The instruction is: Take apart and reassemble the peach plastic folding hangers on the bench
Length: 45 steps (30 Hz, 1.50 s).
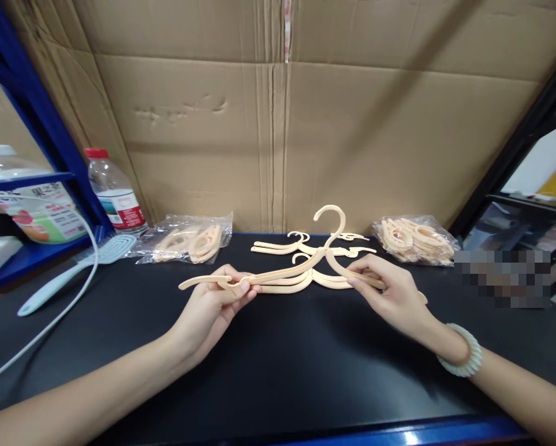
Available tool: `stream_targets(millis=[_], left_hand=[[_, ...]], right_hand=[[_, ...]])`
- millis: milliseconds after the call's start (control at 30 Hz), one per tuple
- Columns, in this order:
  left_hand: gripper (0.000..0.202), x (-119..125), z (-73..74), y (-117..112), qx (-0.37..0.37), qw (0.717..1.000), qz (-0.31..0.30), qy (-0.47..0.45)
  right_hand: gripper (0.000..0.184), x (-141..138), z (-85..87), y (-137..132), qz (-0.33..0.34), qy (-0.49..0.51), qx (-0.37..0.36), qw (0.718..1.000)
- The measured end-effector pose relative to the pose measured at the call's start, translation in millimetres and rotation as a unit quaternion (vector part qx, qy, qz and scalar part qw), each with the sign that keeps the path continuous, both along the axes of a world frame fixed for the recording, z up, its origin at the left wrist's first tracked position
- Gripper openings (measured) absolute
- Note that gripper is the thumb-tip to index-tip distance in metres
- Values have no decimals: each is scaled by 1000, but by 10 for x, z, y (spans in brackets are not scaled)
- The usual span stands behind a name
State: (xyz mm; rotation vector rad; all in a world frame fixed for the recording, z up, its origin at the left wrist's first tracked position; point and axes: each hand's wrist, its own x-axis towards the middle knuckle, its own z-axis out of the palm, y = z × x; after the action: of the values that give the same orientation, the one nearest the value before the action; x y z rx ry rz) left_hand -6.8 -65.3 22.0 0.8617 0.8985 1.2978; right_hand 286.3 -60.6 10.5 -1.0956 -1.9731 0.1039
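Observation:
A cream-coloured plastic clothes hanger point(287, 269) is held up above the black table, its hook pointing upward and its two arms spread. My left hand point(220, 297) pinches the left arm near a notch, and the arm's tip sticks out past the fingers. On the other side my right hand point(389, 288) grips the right arm, hiding much of it. Behind the held one, several matching hangers point(285, 248) lie unfolded on the table, partly covered by it and by my hands.
Clear plastic bags with folded hangers lie at the back left point(185, 241) and back right point(415, 238). A pale blue hairbrush point(87, 269), a white cable point(80, 294) and a red-capped bottle point(117, 192) are at left. Upright cardboard point(204, 130) stands behind the table point(278, 371).

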Motion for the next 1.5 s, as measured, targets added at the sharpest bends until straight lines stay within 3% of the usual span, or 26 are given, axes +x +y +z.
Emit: stream_targets(millis=[133,200,300,333,400,467,500,533,600,700,867,1000,1367,1500], left_hand=[[22,17,-30,-16,-8,999,-31,13],[28,36,-54,-44,9,995,-76,59],[25,60,-64,-134,143,956,-146,209],[19,63,-57,-173,216,923,-158,277],[9,57,-29,-251,370,820,-180,399],[18,45,2,-314,472,713,-212,472],[22,39,13,-334,498,675,-227,495],[23,35,18,-345,511,648,-234,514],[23,32,10,-341,510,620,-232,549],[23,31,-40,-296,471,615,-226,592],[32,5,-122,-241,407,633,-209,624],[36,-22,-142,-248,395,640,-190,631],[38,21,-191,-298,434,574,-105,687],[39,18,-190,-289,445,560,-102,691]], right_hand=[[11,10,12,14,-10,17,-1,1000],[12,32,28,26,-13,33,-9,999],[13,78,55,55,-14,44,-19,999],[13,92,61,67,-10,41,-30,999],[14,109,65,87,7,28,-61,998],[13,111,56,101,21,-3,-88,996],[12,106,48,105,25,-22,-94,995],[11,101,38,107,25,-40,-96,994],[8,91,17,109,23,-69,-102,992],[7,95,-15,120,21,-96,-102,990],[8,128,-70,164,30,-128,-53,990],[7,122,-104,186,42,-133,-75,987],[9,128,-132,203,40,-151,-72,985],[34,100,-140,128,9,-192,-79,978]])
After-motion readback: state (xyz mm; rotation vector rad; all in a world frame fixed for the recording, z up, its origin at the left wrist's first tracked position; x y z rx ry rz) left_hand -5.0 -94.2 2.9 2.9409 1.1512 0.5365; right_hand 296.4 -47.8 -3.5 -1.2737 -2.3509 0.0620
